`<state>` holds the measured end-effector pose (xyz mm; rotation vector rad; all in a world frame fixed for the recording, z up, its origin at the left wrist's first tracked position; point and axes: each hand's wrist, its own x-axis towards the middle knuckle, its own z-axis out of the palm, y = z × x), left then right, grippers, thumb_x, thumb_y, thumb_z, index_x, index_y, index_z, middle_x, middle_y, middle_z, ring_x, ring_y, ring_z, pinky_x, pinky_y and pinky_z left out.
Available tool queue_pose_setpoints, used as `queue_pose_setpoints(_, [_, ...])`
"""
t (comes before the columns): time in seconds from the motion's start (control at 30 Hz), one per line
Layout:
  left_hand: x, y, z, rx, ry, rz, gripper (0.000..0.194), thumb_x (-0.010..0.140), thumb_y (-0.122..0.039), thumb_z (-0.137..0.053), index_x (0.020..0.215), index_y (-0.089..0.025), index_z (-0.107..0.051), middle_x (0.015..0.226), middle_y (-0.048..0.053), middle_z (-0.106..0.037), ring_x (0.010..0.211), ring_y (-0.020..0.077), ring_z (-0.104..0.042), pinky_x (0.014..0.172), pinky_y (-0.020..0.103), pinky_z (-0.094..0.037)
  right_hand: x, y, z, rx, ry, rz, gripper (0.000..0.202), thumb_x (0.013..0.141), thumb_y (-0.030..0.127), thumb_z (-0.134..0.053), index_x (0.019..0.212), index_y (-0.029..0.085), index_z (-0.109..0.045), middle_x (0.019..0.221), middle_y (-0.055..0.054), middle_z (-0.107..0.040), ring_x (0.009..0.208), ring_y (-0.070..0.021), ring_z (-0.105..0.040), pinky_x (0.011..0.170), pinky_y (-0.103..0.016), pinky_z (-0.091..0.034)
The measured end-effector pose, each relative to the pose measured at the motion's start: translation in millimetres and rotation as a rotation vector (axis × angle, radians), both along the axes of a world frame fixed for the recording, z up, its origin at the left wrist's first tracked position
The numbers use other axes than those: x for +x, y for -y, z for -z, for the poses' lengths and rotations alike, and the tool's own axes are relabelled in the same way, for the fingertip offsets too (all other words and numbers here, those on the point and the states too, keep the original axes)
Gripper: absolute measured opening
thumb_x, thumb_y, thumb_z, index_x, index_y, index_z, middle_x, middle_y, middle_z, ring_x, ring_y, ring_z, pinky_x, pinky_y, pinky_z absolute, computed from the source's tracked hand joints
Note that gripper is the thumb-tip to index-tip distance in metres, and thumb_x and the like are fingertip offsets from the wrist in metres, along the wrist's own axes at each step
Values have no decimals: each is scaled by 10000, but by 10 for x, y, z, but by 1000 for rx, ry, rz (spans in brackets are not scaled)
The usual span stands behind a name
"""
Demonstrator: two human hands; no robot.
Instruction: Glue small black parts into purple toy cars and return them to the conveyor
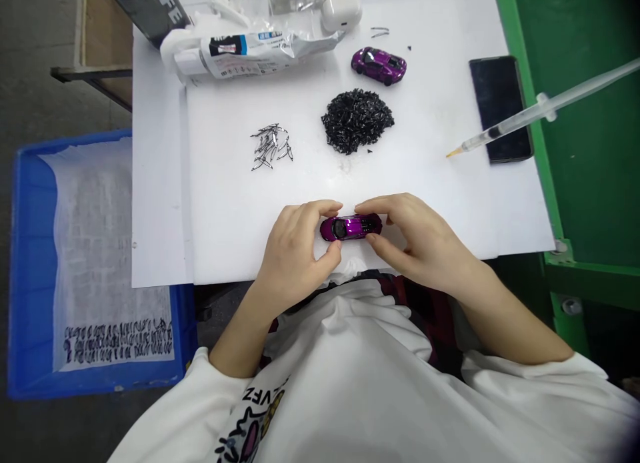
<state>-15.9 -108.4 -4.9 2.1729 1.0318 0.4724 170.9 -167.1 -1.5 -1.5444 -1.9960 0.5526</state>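
A purple toy car (355,227) sits low over the near edge of the white table, between my two hands. My left hand (299,246) has its thumb and fingertips around the end with the dark windscreen. At the other end, my right hand (415,239) pinches the car between thumb and index finger. Beyond them lie a heap of small black pieces (357,121) and a loose cluster of thin black-edged parts (271,146). A second purple toy car (379,65) stands farther back.
A syringe with a yellow tip (505,126) crosses a dark phone (503,106) at right. A white squeeze pouch (265,55) and a white earbud case (341,9) are at the back. A blue crate (33,263) with rows of small dark parts stands left of the table (225,236).
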Motion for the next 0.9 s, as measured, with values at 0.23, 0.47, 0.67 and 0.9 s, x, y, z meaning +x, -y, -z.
queue_pose_setpoints(0.23, [82, -2, 18, 3, 6, -56, 417, 709, -84, -584, 1093, -229, -514, 952, -10, -635, 939, 192, -526, 863, 351, -423, 13, 3, 11, -15, -23, -5, 279, 830, 160, -494, 1099, 231, -501, 1023, -58, -622, 908, -207, -578, 768, -380, -479])
queue_pose_setpoints(0.47, [119, 0, 15, 3, -10, -59, 359, 683, -56, -558, 999, -224, -529, 932, -8, -618, 894, 190, -535, 816, 358, -427, 49, 27, -31, -37, 3, -9, 296, 832, 136, -480, 1124, 185, -495, 1055, -65, -610, 959, -186, -558, 836, -353, -475])
queue_pose_setpoints(0.67, [-13, -50, 18, -84, 44, 1, 403, 720, -134, -551, 1107, -226, -486, 1056, 13, -616, 963, 192, -522, 854, 359, -416, 71, -1, -25, -22, 96, -12, 369, 787, 128, -502, 1153, 176, -482, 1061, -85, -612, 1005, -231, -551, 848, -418, -483])
queue_pose_setpoints(0.9, [-80, -75, 68, -180, 212, -121, 323, 767, -180, -474, 1082, -233, -514, 1125, 45, -603, 982, 204, -546, 793, 340, -418, 54, 159, -248, 57, 220, 86, 210, 807, 146, -477, 1006, 128, -542, 901, -97, -644, 859, -220, -564, 786, -392, -488])
